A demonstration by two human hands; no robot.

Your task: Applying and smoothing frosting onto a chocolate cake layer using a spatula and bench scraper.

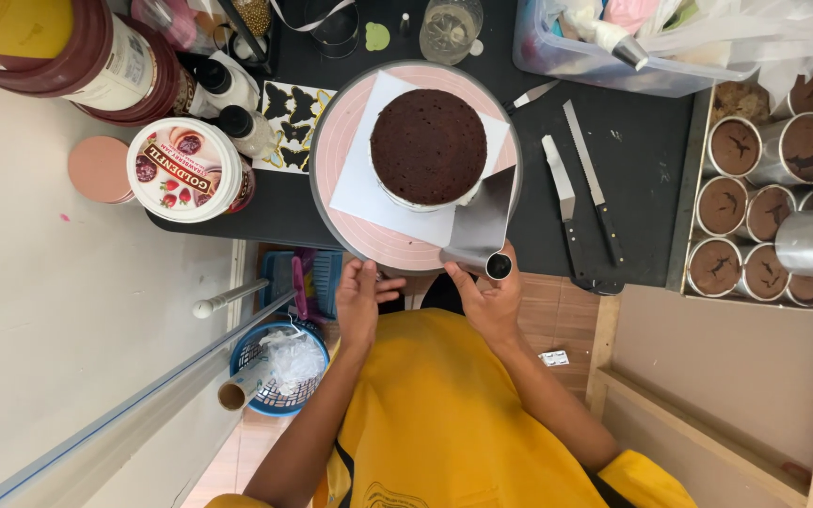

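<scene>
A round dark chocolate cake point(428, 144) stands on a white square board point(361, 183) on a pink turntable point(339, 141). My right hand point(488, 298) is shut on a metal bench scraper point(479, 226), whose blade stands against the cake's near right side. My left hand point(359, 299) sits at the turntable's near edge, fingers apart, touching its rim.
Two knives point(583, 202) lie on the black table right of the turntable. Several tins of chocolate cake point(773, 198) fill the right side. A white lidded tub point(185, 169), bottles and a clear plastic box point(604, 52) stand around. A blue basket point(279, 372) is below.
</scene>
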